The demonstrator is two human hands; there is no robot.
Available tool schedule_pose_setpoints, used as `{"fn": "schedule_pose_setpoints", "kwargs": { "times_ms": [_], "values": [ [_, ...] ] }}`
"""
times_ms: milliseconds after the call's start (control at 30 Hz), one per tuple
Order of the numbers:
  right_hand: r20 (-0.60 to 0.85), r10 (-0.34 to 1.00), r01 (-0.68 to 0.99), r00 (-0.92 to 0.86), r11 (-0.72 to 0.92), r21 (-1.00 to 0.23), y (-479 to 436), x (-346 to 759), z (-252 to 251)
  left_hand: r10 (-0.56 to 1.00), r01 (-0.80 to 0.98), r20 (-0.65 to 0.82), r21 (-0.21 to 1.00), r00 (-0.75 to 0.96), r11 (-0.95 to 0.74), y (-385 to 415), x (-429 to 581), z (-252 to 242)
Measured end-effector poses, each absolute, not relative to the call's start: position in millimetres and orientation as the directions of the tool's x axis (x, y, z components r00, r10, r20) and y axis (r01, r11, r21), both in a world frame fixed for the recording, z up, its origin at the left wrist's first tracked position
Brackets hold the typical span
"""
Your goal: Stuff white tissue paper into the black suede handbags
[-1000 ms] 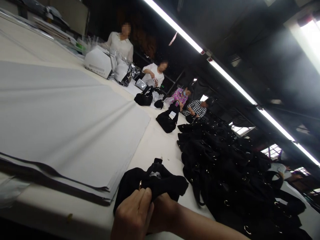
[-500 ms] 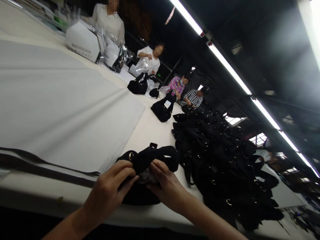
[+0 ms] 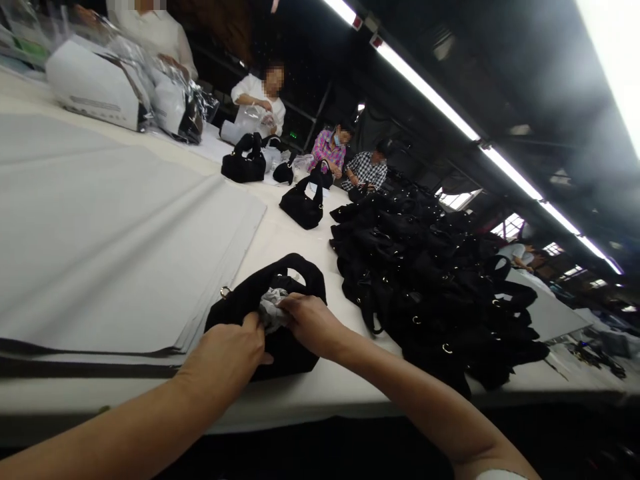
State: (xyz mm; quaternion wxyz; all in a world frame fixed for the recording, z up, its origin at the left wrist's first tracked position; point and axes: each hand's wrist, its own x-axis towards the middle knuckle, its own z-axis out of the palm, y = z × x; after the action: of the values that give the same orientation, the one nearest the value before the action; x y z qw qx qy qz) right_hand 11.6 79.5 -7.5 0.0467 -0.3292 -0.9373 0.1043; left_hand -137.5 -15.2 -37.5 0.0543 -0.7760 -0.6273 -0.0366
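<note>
A black handbag (image 3: 295,357) with a looped handle and a gold ring sits on the table's near side, its mouth spread. Crumpled pale paper (image 3: 273,308) shows in the opening. My left hand (image 3: 233,350) is closed on the near left edge of the bag, its fingertips partly inside and hidden. My right hand (image 3: 310,323) has its fingers pressed together on the right side of the paper, pinching it at the bag's mouth.
To the left lies a stack of large pale grey sheets (image 3: 115,233). A big heap of black bags (image 3: 415,280) covers the right. Beyond stand several finished-looking bags (image 3: 303,207), plastic-wrapped white packages (image 3: 95,83) and several people (image 3: 260,100) at the far side.
The crumpled paper now shows more in the bag's mouth, with my right fingers on it. My left hand has shifted on the near edge. The whole view has swung somewhat.
</note>
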Motion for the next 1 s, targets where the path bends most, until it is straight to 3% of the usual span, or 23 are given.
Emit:
{"fn": "schedule_pose_setpoints", "kwargs": {
  "times_ms": [233,367,467,533,600,700,800,867,1000],
  "values": [
    [0.213,0.688,0.549,-0.694,0.697,-0.461,81.7,20.8,-22.8,0.975,0.972,-0.100,0.149,0.197,-0.181,8.8,-145.0,-32.0],
    [0.229,0.701,0.444,-0.675,0.634,-0.633,88.8,25.4,-20.4,0.975,0.876,0.016,0.435,0.223,-0.208,12.5,-165.6,-49.1],
    [0.223,0.723,0.408,-0.653,0.584,-0.701,97.3,20.7,-22.7,0.924,0.720,0.233,0.579,0.302,-0.381,5.2,-164.1,-62.7],
    [0.240,0.718,0.425,-0.654,0.610,-0.669,103.2,12.0,-24.1,0.846,0.643,0.425,0.559,0.321,-0.524,0.3,-154.7,-67.9],
    [0.230,0.684,0.478,-0.693,0.674,-0.563,109.0,1.7,-21.9,0.748,0.609,0.590,0.484,0.302,-0.628,-2.0,-145.0,-69.7],
    [0.105,0.653,0.578,-0.750,0.724,-0.377,117.6,-8.9,-10.7,0.645,0.629,0.701,0.361,0.304,-0.689,-0.6,-141.3,-71.7],
    [-0.052,0.571,0.549,-0.819,0.754,-0.360,125.8,-9.0,3.4,0.603,0.689,0.715,0.237,0.353,-0.685,1.5,-149.4,-77.7],
    [-0.157,0.469,0.491,-0.869,0.780,-0.388,130.1,-6.0,10.0,0.635,0.732,0.689,0.222,0.350,-0.644,1.0,-154.1,-79.9],
    [-0.374,0.313,0.465,-0.873,0.766,-0.444,132.9,-2.6,14.7,0.845,0.754,0.437,0.429,0.308,-0.497,-3.3,-152.9,-65.4]
  ]
}}
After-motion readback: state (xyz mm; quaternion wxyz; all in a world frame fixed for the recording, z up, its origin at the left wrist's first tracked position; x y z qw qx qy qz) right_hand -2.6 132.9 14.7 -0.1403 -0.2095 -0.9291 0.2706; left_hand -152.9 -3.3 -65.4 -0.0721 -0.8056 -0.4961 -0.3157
